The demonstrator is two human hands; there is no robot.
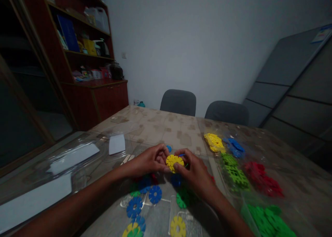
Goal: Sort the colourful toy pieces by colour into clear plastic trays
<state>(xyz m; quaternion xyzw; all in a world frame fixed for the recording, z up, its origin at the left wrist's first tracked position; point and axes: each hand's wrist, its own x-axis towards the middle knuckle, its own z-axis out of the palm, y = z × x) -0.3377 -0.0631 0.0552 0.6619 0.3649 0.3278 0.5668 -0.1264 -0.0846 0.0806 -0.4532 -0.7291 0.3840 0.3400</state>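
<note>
A yellow notched plastic disc (171,161), shaped like a snowflake building piece, is upright between my hands above the table. My right hand (193,168) pinches it, with the thumb across its front. My left hand (153,159) has its fingers curled and its thumb at the disc's left edge; the fingertips behind are partly hidden. Slivers of blue and green show by my right fingers, their shape mostly covered. Below lie loose blue discs (155,194), a green disc (182,198) and a yellow disc (178,226).
Bags of yellow pieces (214,142), blue pieces (235,147), light green pieces (234,171), red pieces (263,180) and green pieces (271,221) lie on the right. Clear plastic packages with white cards (117,143) lie left. Grey chairs (178,101) stand behind the table.
</note>
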